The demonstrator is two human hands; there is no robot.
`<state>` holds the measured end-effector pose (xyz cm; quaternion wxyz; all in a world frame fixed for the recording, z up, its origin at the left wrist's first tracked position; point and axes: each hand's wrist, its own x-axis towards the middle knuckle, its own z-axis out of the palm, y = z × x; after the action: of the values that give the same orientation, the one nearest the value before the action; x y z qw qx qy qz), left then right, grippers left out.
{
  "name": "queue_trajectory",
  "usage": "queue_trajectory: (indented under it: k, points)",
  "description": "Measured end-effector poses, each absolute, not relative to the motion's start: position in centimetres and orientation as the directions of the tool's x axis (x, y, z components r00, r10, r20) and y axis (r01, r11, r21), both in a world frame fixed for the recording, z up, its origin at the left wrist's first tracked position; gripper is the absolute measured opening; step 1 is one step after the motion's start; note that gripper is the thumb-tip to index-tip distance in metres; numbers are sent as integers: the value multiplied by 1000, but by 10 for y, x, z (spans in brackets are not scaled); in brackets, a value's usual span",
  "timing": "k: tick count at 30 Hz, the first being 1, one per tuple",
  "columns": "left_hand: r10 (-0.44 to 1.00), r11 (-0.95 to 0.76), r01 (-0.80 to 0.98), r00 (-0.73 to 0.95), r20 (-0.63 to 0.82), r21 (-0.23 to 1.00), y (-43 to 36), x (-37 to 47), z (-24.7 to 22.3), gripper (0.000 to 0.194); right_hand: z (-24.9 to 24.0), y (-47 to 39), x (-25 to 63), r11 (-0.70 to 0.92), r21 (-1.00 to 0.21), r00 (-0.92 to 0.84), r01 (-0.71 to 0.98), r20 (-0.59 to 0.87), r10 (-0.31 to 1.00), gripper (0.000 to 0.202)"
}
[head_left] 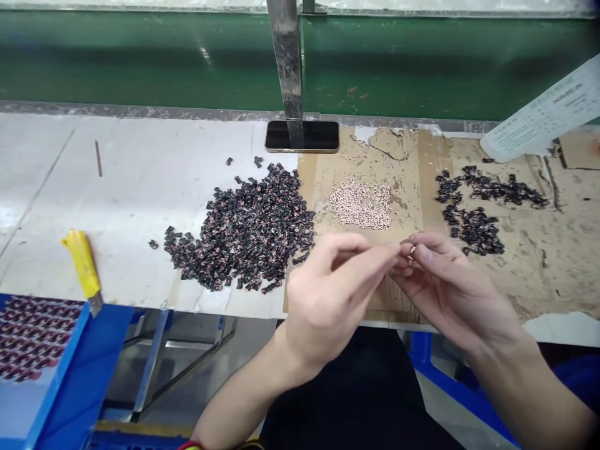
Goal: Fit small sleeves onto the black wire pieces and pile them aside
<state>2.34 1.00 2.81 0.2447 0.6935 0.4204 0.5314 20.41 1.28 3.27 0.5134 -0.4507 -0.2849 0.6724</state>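
My left hand (328, 300) and my right hand (462, 294) meet fingertip to fingertip above the front of the bench. Between the right thumb and fingers shows a small copper-coloured part (412, 249), mostly covered. The left thumb and fingers are pinched together right beside it; whatever they grip is hidden. A bit of red shows below the fingertips. Left of my hands lies a large heap of small black parts with copper-coloured bits (248, 231). Just beyond them is a patch of tiny pale copper pieces (360, 204). More black parts (475, 231) lie in clusters to the right.
A phone (302, 136) lies at the back by a metal post (287, 62). A yellow utility knife (82, 262) rests at the left front edge, above a blue tray (70, 369) of parts in rows. A translucent white container (544, 115) leans in at the right.
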Motion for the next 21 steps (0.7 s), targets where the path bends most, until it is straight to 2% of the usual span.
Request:
queue_trajectory:
  k: [4, 7, 12, 16, 18, 21]
  points:
    - [807, -579, 427, 179, 563, 695, 10, 31, 27, 18, 30, 6, 199, -245, -870, -20, -428, -262, 965, 12]
    - [774, -616, 454, 196, 603, 644, 12, 31, 24, 14, 25, 1, 197, -155, -923, 60, -352, -188, 980, 12]
    - [858, -510, 352, 149, 491, 785, 13, 32, 24, 9, 20, -7, 199, -86, -986, 132, -143, -105, 986, 13]
    - [945, -303, 173, 179, 272, 937, 11, 30, 27, 11, 18, -7, 206, -116, -986, 37, -116, -121, 992, 12]
    - [958, -235, 132, 199, 206, 963, 10, 29, 27, 12, 17, -6, 210, -133, -986, -17, -103, -132, 991, 13]
    - [960, -223, 141, 205, 191, 965, 8, 28, 26, 10, 19, -6, 212, -101, -994, -46, -44, -99, 994, 15]
